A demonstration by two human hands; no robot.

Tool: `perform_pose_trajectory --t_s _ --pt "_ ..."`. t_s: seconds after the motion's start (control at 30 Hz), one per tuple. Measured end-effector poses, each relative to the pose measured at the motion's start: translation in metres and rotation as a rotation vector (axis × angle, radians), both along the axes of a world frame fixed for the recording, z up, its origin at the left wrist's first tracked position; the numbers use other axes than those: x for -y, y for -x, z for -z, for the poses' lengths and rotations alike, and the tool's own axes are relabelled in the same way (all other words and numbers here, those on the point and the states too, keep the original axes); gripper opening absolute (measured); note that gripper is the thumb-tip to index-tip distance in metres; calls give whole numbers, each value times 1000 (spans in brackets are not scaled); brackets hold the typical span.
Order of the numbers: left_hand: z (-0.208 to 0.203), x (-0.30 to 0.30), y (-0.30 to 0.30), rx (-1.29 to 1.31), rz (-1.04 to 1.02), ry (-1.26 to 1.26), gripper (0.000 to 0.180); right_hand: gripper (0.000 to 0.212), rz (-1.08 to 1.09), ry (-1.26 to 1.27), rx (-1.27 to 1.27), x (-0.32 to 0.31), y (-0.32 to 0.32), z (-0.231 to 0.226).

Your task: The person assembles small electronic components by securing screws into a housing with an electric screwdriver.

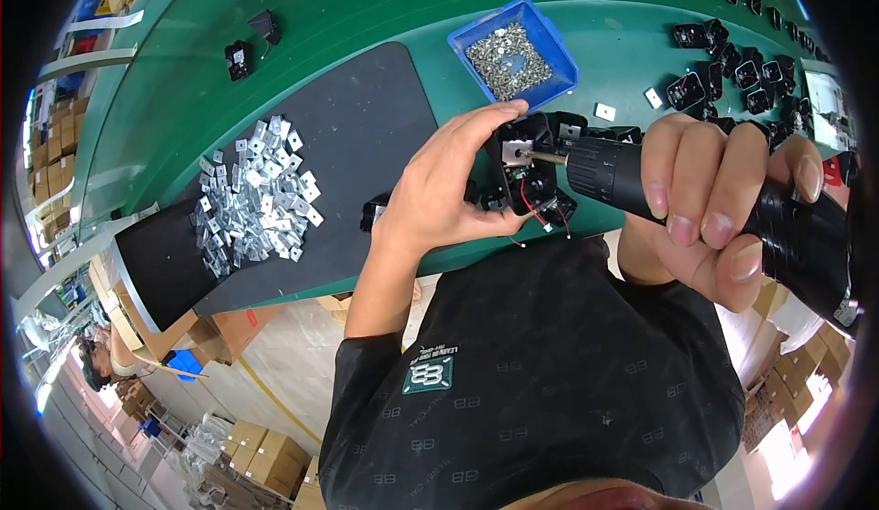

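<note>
My left hand (426, 185) is wrapped round a small black plastic housing (533, 129), thumb below and fingers above. A bent silvery metal plate (515, 151) sits in the housing, and thin red wires (527, 197) hang from it. In my right hand (710, 185) is a black electric screwdriver (604, 169), held level with its bit pointing left. The bit tip meets the metal plate around its hole; the screw head itself is too small to make out. More black housings lie close behind and below the held one, partly hidden by my hands.
A blue bin (566, 63) of small screws stands just beyond my left hand. Left of it, a dark mat (375, 98) bears a heap of metal plates (261, 189). Many black housings (687, 91) crowd the far right. Two loose housings (238, 59) lie at the far left.
</note>
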State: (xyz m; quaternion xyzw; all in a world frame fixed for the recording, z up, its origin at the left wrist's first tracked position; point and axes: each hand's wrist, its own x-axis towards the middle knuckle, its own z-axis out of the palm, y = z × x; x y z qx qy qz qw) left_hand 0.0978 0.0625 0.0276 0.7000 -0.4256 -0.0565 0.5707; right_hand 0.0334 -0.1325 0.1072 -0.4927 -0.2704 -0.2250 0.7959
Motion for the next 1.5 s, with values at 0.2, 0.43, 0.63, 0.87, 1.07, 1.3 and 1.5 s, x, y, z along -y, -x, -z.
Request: perform_pose_trajectory --t_s 0.2,0.43,0.63,0.87,1.07,1.3,1.5 --pt "-2 3 1 27 -7 -12 78 43 5 11 -32 0 1 -2" --pt "-6 5 0 45 -2 36 74 28 -36 -4 -17 2 -2 0" --pt "-10 7 -3 24 20 24 74 26 -30 11 -44 -3 -3 0" --pt "2 0 -16 51 25 -149 75 56 140 -158 -107 -16 -6 26" --pt "15 -14 -104 227 -226 -447 68 66 58 -200 155 24 4 -6" --pt "47 -11 -155 470 -470 -476 78 52 242 -99 151 42 16 3" --pt "33 85 -73 711 68 -620 19 53 308 -127 107 35 10 12"
